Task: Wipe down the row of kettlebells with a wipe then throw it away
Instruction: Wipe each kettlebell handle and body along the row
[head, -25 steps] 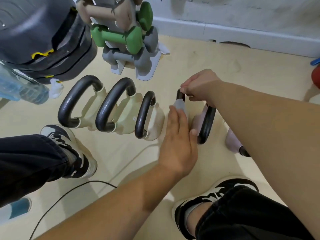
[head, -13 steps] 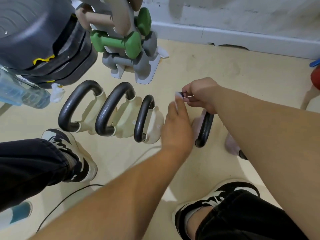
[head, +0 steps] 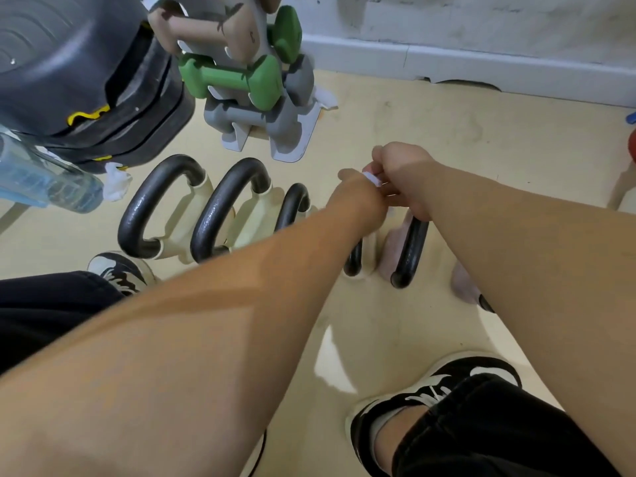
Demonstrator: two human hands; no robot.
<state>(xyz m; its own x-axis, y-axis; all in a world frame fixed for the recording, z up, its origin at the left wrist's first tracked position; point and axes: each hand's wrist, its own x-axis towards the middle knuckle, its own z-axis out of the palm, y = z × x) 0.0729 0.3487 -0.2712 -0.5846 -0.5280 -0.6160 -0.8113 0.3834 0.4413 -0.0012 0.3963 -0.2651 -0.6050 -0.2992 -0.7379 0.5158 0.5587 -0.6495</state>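
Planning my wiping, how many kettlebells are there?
5: three cream kettlebells on the left, a pink kettlebell under the right hand, another pink one behind that arm. More may be hidden.

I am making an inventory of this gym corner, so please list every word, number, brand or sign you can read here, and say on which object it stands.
No text here can be read.
Beige dumbbell: one dark mark on its end, too blurred to read.
Dark weight stack: a yellow squiggle, no legible letters.
Shoes, kettlebells, water bottle: no writing shows.
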